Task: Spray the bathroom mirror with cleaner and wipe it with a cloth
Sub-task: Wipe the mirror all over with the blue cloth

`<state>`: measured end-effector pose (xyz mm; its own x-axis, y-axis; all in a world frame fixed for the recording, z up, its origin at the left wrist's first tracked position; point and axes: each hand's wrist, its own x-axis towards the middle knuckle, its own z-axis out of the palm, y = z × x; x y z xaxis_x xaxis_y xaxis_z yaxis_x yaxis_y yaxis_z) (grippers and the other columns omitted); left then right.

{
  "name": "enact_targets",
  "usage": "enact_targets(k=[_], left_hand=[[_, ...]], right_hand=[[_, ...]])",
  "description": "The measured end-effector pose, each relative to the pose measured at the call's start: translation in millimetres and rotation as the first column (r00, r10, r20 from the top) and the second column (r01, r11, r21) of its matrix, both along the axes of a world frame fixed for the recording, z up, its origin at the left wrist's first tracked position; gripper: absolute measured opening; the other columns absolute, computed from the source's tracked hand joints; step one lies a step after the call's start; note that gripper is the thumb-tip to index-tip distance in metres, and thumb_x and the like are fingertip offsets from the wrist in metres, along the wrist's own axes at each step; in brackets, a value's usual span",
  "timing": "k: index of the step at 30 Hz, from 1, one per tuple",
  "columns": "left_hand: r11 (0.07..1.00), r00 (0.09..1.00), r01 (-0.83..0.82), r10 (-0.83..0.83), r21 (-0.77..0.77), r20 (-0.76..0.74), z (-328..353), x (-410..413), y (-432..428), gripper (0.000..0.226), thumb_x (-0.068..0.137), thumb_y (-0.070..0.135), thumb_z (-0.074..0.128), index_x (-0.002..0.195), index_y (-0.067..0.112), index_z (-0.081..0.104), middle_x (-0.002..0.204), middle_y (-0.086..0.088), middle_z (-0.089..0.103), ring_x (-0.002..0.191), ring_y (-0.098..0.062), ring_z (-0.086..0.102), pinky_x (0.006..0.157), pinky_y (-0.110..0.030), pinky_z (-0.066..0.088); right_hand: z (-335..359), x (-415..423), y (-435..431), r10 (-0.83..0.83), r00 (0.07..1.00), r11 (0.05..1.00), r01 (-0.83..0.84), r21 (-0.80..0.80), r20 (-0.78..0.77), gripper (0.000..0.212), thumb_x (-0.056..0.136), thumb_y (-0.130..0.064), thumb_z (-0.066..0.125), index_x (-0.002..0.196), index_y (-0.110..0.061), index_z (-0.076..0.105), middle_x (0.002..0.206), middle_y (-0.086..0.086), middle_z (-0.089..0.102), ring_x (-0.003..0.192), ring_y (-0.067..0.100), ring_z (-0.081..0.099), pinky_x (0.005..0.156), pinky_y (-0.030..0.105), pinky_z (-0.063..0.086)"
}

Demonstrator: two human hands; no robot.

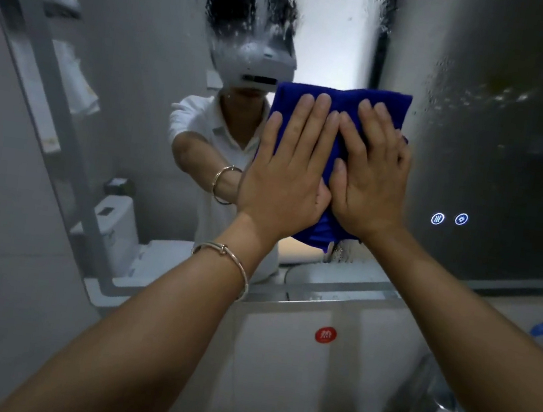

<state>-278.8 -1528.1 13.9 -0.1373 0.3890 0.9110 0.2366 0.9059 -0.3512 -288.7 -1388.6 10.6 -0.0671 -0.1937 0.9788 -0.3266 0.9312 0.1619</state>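
The left hand (285, 169), silver bangle (224, 262) at its wrist, lay flat, fingers extended and close together, on the folded blue terry cloth (341, 111). The right hand (370, 180) pressed likewise at its 3 o'clock. The cloth lay against the droplet-streaked wall mirror (480, 129).

The room is dim and grey. The brightest patch is a white glow reflected in the mirror (336, 41), just above the cloth (343, 97). Right of the cloth the glass is dark, speckled with droplets. Straight lines bow toward the edges; the tap (424, 399) is blurred.
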Motion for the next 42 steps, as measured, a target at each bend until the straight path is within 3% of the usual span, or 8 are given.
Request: enact_targets(k=[3,11,16,21,25,30,36,42], left_hand=[[0.999,1.0,-0.015,0.015,-0.036,-0.01,-15,-3,1,0.062,0.091,0.031,0.035,0.146,0.004,0.023,0.151,-0.015,0.029,0.141,-0.028,0.02,0.116,-0.045,0.01],[1.0,1.0,-0.017,0.017,-0.022,0.007,-59,0,11,0.061,0.093,0.032,0.038,0.146,0.005,0.021,0.151,-0.015,0.029,0.141,-0.027,0.018,0.116,-0.045,0.01],[0.997,0.993,-0.073,0.073,-0.005,0.09,-99,6,15,0.061,0.097,0.033,0.018,0.149,0.007,0.0,0.155,-0.01,0.005,0.144,-0.024,-0.008,0.118,-0.045,0.003],[0.995,0.987,-0.101,0.1,0.001,0.125,-125,10,13,0.061,0.097,0.032,0.017,0.149,0.007,-0.004,0.156,-0.01,-0.018,0.145,-0.025,-0.008,0.118,-0.045,0.003],[0.996,0.986,-0.093,0.09,0.013,0.139,-135,10,13,0.062,0.097,0.032,0.019,0.149,0.007,-0.004,0.156,-0.011,-0.017,0.145,-0.026,-0.008,0.118,-0.045,0.002],[0.997,0.986,-0.073,0.073,-0.011,0.152,-156,10,7,0.061,0.098,0.033,0.017,0.149,0.007,-0.004,0.157,-0.012,-0.015,0.145,-0.026,-0.008,0.118,-0.045,0.001],[0.997,0.987,-0.078,0.076,0.009,0.139,-165,8,10,0.062,0.098,0.033,0.021,0.149,0.005,-0.002,0.157,-0.014,-0.013,0.145,-0.028,-0.007,0.117,-0.047,0.003],[0.992,0.985,-0.078,0.062,0.098,0.16,-168,11,24,0.071,0.095,0.031,0.036,0.149,0.002,0.0,0.156,-0.016,-0.011,0.145,-0.03,-0.005,0.117,-0.049,0.004]], right_hand=[[-18,2,2,-0.002,0.999,1.0,0.002,-0.014,0.039,0.049,0.093,-0.025,0.037,0.141,-0.016,0.028,0.147,0.007,0.023,0.138,0.026,0.024,0.114,0.03,0.009],[-61,6,13,0.032,0.994,0.999,-0.032,0.005,0.104,0.051,0.093,-0.028,0.039,0.142,-0.016,0.026,0.147,0.007,0.023,0.138,0.025,0.024,0.112,0.037,0.017],[-93,6,24,0.053,0.991,0.992,-0.066,0.106,0.12,0.049,0.097,-0.032,0.034,0.142,-0.015,0.029,0.147,0.009,0.025,0.138,0.025,0.026,0.111,0.039,0.019],[-117,8,23,0.082,0.987,0.988,-0.099,0.119,0.139,0.049,0.097,-0.033,0.033,0.142,-0.014,0.03,0.148,0.009,0.026,0.137,0.025,0.027,0.11,0.041,0.022],[-125,6,23,0.053,0.988,0.99,-0.071,0.126,0.145,0.054,0.093,-0.033,0.038,0.142,-0.014,0.029,0.148,0.009,0.026,0.139,0.024,0.025,0.111,0.041,0.02],[-149,6,21,0.012,0.987,0.99,-0.034,0.14,0.158,0.051,0.097,-0.035,0.03,0.143,-0.014,0.027,0.148,0.01,0.027,0.147,0.019,0.002,0.114,0.04,0.017],[-153,11,20,0.015,0.983,0.991,-0.039,0.126,0.185,0.048,0.098,-0.034,0.029,0.142,-0.015,0.029,0.147,0.008,0.028,0.147,0.017,0.003,0.114,0.04,0.019],[-152,15,23,0.005,0.98,0.99,-0.032,0.136,0.197,0.054,0.093,-0.031,0.041,0.143,-0.015,0.028,0.148,0.007,0.028,0.147,0.016,0.004,0.116,0.038,0.015]])
